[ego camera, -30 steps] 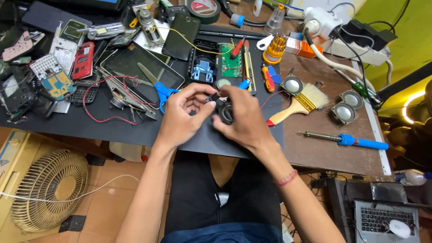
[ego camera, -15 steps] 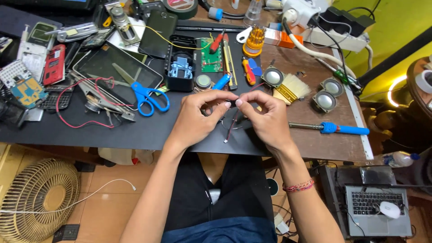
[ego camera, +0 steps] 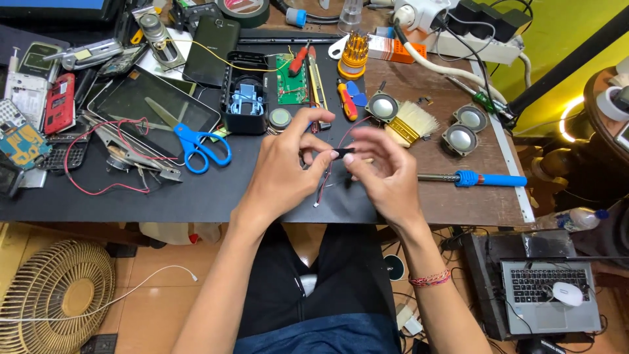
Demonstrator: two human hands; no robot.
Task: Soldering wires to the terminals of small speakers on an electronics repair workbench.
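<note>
Left hand [ego camera: 285,172] and right hand [ego camera: 386,174] pinching a small black part [ego camera: 345,152] between thumb and fingertips from both sides, thin red-and-black wire [ego camera: 325,178] dangling below the fingers, blue-handled scissors [ego camera: 196,145] left of them, paintbrush [ego camera: 409,124] just beyond.

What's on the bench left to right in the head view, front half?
Red phone → blue scissors → left hand → right hand → blue-handled tool
</note>
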